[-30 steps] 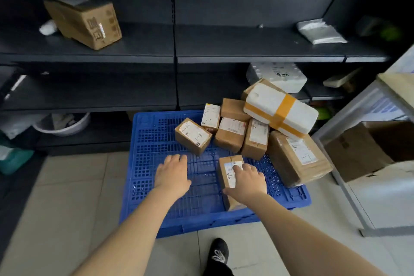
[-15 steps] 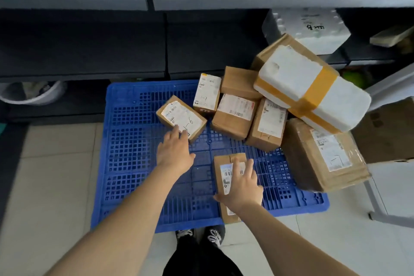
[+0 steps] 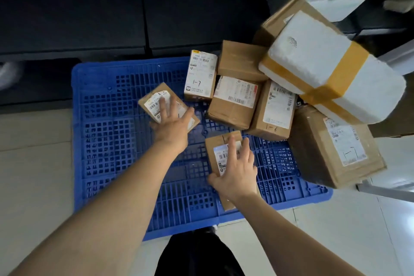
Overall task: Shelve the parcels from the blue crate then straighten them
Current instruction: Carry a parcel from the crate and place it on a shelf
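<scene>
OK, I see both hands down on the blue crate (image 3: 112, 141), centre frame. Left hand (image 3: 173, 123) lies flat, fingers spread, on a small tilted parcel (image 3: 150, 98) left of centre. Right hand (image 3: 237, 172) lies on a second small parcel (image 3: 216, 143) at lower centre, fingers straight over its label, thumb at its left edge. Other parcels (image 3: 233, 105) are piled on the crate's right side, with a white foam box (image 3: 324, 63) on top.

**Parcel storeroom**

Dark metal shelving (image 3: 89, 18) lines the wall above a pale tiled floor (image 3: 33, 163). On a blue crate (image 3: 112, 141) lie taped cardboard parcels (image 3: 233, 101) with barcode shipping labels and handwritten codes such as "1-7". A white foam box (image 3: 324, 58) bound in yellow tape rests on top of them.
</scene>
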`<state>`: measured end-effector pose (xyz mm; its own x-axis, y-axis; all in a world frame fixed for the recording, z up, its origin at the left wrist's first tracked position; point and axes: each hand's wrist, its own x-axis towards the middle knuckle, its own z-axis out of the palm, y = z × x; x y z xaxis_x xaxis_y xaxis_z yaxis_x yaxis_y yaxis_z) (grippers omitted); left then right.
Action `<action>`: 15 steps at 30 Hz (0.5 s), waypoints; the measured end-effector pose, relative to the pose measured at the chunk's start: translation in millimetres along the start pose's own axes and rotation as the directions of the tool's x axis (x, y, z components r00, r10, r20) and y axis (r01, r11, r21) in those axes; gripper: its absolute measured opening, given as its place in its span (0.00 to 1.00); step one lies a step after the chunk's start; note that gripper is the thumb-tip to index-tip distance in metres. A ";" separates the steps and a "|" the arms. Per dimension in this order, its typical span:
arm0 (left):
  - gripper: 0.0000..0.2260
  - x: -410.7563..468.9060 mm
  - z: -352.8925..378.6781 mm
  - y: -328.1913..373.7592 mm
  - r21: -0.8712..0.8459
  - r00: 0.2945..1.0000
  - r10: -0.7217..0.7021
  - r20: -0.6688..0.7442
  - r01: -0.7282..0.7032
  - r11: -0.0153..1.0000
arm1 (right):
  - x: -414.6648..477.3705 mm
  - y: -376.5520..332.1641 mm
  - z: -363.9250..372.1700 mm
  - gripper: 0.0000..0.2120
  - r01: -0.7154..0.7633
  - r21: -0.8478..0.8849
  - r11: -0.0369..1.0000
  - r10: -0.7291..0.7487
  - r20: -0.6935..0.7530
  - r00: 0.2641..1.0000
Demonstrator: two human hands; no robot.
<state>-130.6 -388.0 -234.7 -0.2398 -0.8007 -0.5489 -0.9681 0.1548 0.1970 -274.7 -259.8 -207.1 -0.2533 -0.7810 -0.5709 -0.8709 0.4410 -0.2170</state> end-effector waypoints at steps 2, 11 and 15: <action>0.38 -13.1 9.1 -8.6 -0.003 0.999 0.047 -0.027 -0.047 0.999 | -0.4 -0.8 2.6 0.53 -0.001 0.012 1.000 0.001 -0.006 1.000; 0.23 -108.0 71.6 -21.2 -0.120 0.954 0.252 -0.159 -0.273 0.955 | -6.9 -12.9 14.0 0.55 0.049 0.241 0.969 -0.036 -0.057 0.998; 0.30 -121.8 86.4 -21.9 -0.354 0.926 0.090 -0.367 -0.228 0.907 | -11.9 -6.7 17.0 0.48 0.048 0.410 0.911 -0.004 -0.109 0.994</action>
<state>-86.5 -243.9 -242.3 -0.2826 -0.9397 -0.1927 -0.7975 0.1185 0.5916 -258.6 -245.9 -212.3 -0.2945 -0.8261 -0.4804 -0.6331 0.5452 -0.5495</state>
